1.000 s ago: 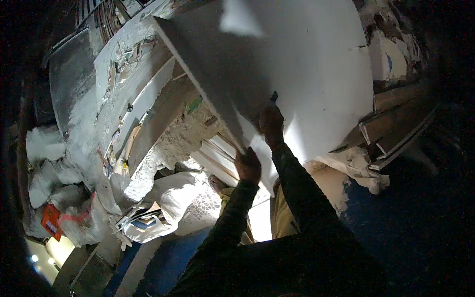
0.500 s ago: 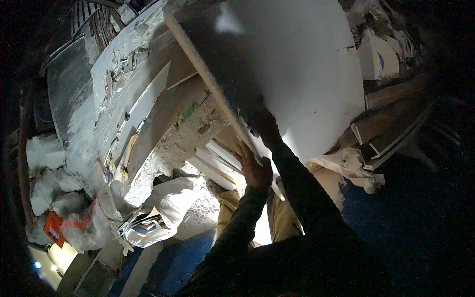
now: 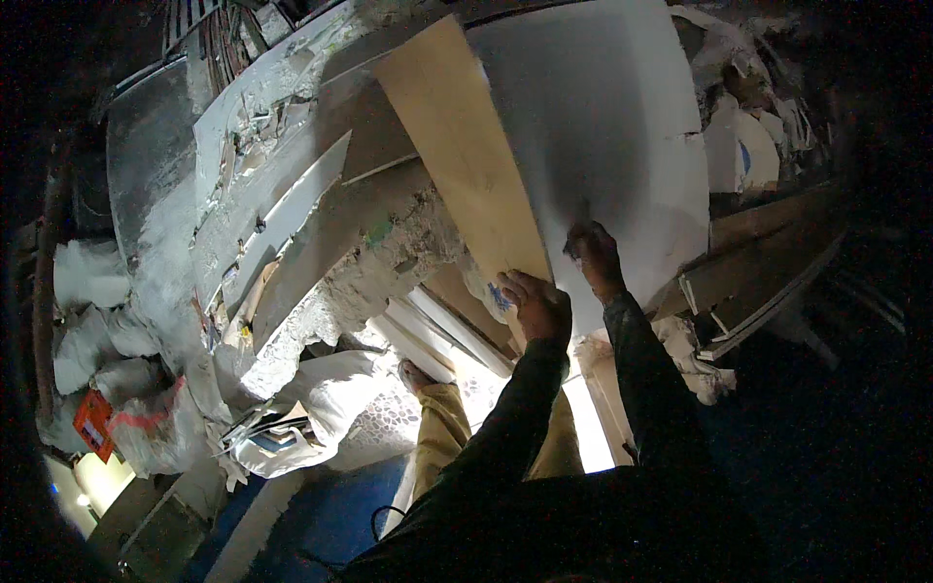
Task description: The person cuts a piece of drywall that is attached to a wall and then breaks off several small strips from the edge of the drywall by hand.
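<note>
A long tan board strip (image 3: 465, 146) slants from the upper middle toward me, its near end by my legs. My left hand (image 3: 540, 309) is closed over that near end, with the fingers bent across the tan face. To the strip's right, and touching its edge, lies a large grey-white board (image 3: 641, 126). Just above this board my right hand (image 3: 597, 258) is curled, apart from the strip. Something small and dark seems to be at its fingers, but shadow hides what it is.
Broken white boards and rubble (image 3: 311, 301) are piled on the left. Nearer stand a white sack (image 3: 335, 398) with scraps and several pale bags (image 3: 160, 428). Brown boards (image 3: 768, 253) lie at right. My foot (image 3: 416, 377) is beside leaning white strips (image 3: 428, 335).
The tan face of the strip has turned into view, where only its narrow edge showed before. My right hand has moved right, away from the strip; my left hand has shifted slightly right.
</note>
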{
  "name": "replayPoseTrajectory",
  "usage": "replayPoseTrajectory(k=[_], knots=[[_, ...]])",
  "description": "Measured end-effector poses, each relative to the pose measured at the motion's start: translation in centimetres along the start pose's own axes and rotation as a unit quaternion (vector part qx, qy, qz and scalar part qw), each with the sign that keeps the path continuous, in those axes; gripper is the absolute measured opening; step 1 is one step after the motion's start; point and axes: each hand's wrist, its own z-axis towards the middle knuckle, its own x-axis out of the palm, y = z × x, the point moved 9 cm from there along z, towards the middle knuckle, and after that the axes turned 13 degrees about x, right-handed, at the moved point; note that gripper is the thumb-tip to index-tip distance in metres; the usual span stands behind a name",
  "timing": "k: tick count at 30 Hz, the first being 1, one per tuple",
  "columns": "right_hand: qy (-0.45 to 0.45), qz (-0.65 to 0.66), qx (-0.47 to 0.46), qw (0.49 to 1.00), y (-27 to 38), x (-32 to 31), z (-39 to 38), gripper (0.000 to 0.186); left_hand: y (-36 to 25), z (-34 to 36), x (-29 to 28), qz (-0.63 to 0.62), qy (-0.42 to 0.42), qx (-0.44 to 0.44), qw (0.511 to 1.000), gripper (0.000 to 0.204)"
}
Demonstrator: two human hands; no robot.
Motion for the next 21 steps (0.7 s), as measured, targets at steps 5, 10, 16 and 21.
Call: replayPoseTrajectory(k=[5,10,16,21], knots=[[-0.021,-0.065,0.0,0.998,4.2,5.1,2.3,0.028,3.8,-1.5,-5.1,-0.119,0.053,-0.111,0.985,0.063],[-0.096,-0.319,-0.133,0.933,10.4,14.5,5.2,0.034,6.2,1.7,-11.0,-0.171,-0.066,-0.029,0.983,0.03],[-0.117,-0.492,-0.263,0.821,16.6,21.9,10.9,0.024,6.0,2.9,-12.2,-0.204,-0.119,0.015,0.971,0.029],[-0.059,-0.605,-0.274,0.745,19.2,26.7,15.6,0.029,7.1,2.7,-11.9,-0.235,-0.095,-0.021,0.967,0.031]])
